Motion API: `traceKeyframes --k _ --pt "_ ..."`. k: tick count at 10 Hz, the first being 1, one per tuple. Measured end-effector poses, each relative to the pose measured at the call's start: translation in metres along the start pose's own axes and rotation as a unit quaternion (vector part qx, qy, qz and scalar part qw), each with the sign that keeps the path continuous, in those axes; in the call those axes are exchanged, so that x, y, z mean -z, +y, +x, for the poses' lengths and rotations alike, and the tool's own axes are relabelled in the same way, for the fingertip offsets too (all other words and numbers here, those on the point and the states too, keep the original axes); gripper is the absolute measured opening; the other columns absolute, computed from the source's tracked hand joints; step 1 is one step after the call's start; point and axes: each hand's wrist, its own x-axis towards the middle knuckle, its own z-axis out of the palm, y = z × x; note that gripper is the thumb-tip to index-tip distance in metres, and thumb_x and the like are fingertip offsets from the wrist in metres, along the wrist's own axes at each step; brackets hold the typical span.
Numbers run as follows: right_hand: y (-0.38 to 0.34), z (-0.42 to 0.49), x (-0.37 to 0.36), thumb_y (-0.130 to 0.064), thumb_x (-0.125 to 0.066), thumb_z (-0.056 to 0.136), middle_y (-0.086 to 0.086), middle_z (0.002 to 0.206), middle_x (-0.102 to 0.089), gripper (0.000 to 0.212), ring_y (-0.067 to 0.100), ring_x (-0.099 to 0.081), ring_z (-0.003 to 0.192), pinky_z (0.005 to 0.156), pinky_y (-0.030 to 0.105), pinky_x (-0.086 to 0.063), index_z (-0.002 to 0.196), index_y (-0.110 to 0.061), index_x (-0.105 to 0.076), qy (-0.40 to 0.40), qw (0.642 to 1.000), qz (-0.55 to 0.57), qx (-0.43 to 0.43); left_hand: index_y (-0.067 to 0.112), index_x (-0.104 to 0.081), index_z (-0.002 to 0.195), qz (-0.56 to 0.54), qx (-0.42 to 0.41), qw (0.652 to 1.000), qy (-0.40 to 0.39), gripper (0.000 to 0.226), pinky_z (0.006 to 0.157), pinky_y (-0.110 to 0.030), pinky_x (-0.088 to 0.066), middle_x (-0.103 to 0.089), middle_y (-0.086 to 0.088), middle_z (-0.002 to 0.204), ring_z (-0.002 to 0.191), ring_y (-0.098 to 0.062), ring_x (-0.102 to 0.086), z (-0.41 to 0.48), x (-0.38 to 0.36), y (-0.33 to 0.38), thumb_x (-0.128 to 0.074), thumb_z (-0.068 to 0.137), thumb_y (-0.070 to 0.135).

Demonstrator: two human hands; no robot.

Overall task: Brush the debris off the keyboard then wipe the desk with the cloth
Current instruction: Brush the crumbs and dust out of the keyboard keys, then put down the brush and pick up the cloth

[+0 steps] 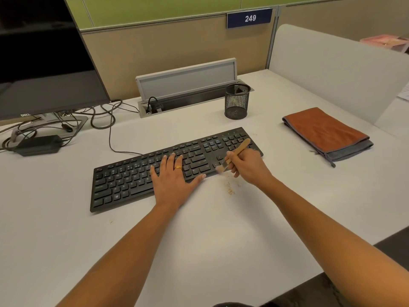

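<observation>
Keyboard: a flat black wired keyboard [132, 182] lies slantwise on the white bench [199, 240], its right end farther from the person than its left.
Left hand: the left hand [172, 180] lies flat on the middle keys, fingers straight and spread, pressing down; a gold ring [178, 167] sits on one finger.
Right hand: the right hand [247, 167] is curled round a small brush with a pale wooden handle [240, 147], over the keyboard's right part by the arrow keys; the handle slants up and away above the number pad.
Bristles: the pale bristles [220, 169] are blurred; they seem to touch the keyboard's near edge.
Debris: tan crumbs [230, 190] lie scattered on the bench just in front of that edge, below the brush.
Cloth: a folded rust-orange cloth with a grey underside [325, 131] lies on the bench, well to the right of the keyboard and apart from both hands.
Behind: a black mesh pen cup [236, 100] stands beside an open grey cable tray [186, 78].
Left side: a dark monitor [44, 63] stands at the bench's far left, with a black power adapter [37, 145] among loose cables near its foot.
Partition: a blue plate [250, 18] reads 249.
</observation>
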Motion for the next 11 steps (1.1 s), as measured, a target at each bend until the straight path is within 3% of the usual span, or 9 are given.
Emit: traceKeyframes --k 1,2,3,4,5,6,8,9,11 --pt "0.005 0.001 0.021 -0.024 -0.039 0.1 0.002 0.065 -0.059 0.039 0.014 -0.055 0.057 0.055 0.026 -0.049 0.084 0.004 -0.061 0.105 0.991 -0.088 -0.006 0.023 -0.016 0.152 0.004 -0.003 1.0 0.003 0.095 0.118 -0.052 -0.002 -0.009 0.001 0.16 0.148 -0.017 -0.001 0.0 0.0 0.0 -0.02 0.077 0.082" --pt "0.012 0.001 0.039 -0.022 -0.037 0.1 0.012 0.067 -0.061 0.043 0.021 -0.052 0.06 0.056 0.027 -0.038 0.083 0.01 -0.06 0.182 0.972 -0.148 0.006 0.023 -0.016 0.152 0.002 -0.001 1.0 0.002 0.096 0.118 -0.052 -0.002 -0.01 0.001 0.16 0.148 -0.017 -0.001 0.0 0.0 -0.001 -0.019 0.076 0.083" --pt "0.019 -0.003 0.047 -0.024 -0.04 0.1 0.016 0.077 -0.065 0.043 0.023 -0.053 0.068 0.059 0.027 -0.033 0.089 0.008 -0.065 0.196 0.968 -0.154 0.023 0.023 -0.016 0.152 0.0 -0.002 1.0 0.003 0.095 0.118 -0.052 -0.002 -0.01 0.001 0.16 0.148 -0.017 -0.001 -0.001 -0.001 -0.001 -0.02 0.077 0.082" --pt "0.035 -0.008 0.06 -0.027 -0.043 0.099 0.005 0.092 -0.069 0.034 0.024 -0.058 0.086 0.065 0.026 -0.041 0.096 -0.004 -0.068 0.201 0.955 -0.213 0.046 0.023 -0.017 0.152 0.0 -0.002 1.0 0.002 0.096 0.118 -0.051 -0.002 -0.01 0.001 0.16 0.148 -0.017 -0.001 0.0 0.0 -0.001 -0.021 0.077 0.082" --pt "0.062 -0.016 0.075 -0.028 -0.044 0.098 0.008 0.1 -0.069 0.031 0.027 -0.055 0.097 0.071 0.032 -0.042 0.109 -0.012 -0.068 0.167 0.928 -0.324 0.073 0.023 -0.018 0.152 0.0 -0.003 1.0 0.007 0.098 0.118 -0.051 -0.003 -0.012 0.001 0.16 0.148 -0.018 -0.003 0.0 0.0 -0.002 -0.018 0.075 0.083" --pt "0.088 -0.027 0.087 -0.026 -0.043 0.098 0.006 0.105 -0.065 0.034 0.025 -0.048 0.101 0.066 0.03 -0.038 0.126 -0.014 -0.058 0.102 0.902 -0.415 0.064 0.023 -0.018 0.151 -0.001 -0.001 1.0 0.011 0.103 0.118 -0.051 -0.003 -0.013 0.0 0.16 0.148 -0.018 -0.004 -0.001 0.0 -0.002 -0.01 0.068 0.084" --pt "0.099 -0.035 0.11 -0.002 -0.045 0.092 0.005 0.13 -0.049 0.05 0.026 -0.04 0.113 0.077 0.034 -0.047 0.139 -0.019 -0.043 0.01 0.864 -0.503 0.033 0.022 -0.019 0.151 0.001 -0.002 1.0 0.013 0.106 0.118 -0.051 -0.005 -0.014 0.0 0.16 0.147 -0.018 -0.006 -0.001 -0.001 -0.002 -0.006 0.066 0.083" --pt "0.092 -0.023 0.122 0.006 -0.042 0.089 0.009 0.125 -0.053 0.049 0.03 -0.042 0.114 0.082 0.038 -0.044 0.13 -0.016 -0.055 0.075 0.884 -0.461 0.021 0.022 -0.019 0.151 0.001 -0.002 1.0 0.017 0.106 0.118 -0.051 -0.005 -0.015 0.0 0.159 0.147 -0.018 -0.007 -0.002 -0.002 -0.002 -0.006 0.066 0.083" --pt "0.096 0.037 0.153 -0.018 -0.044 0.095 0.021 0.113 -0.057 0.029 0.035 -0.048 0.107 0.081 0.037 -0.039 0.109 0.001 -0.061 0.129 0.903 -0.405 -0.053 0.021 -0.022 0.151 -0.006 -0.002 1.0 0.024 0.103 0.117 -0.05 -0.005 -0.016 0.0 0.159 0.147 -0.018 -0.008 0.0 -0.003 -0.002 -0.01 0.068 0.082"
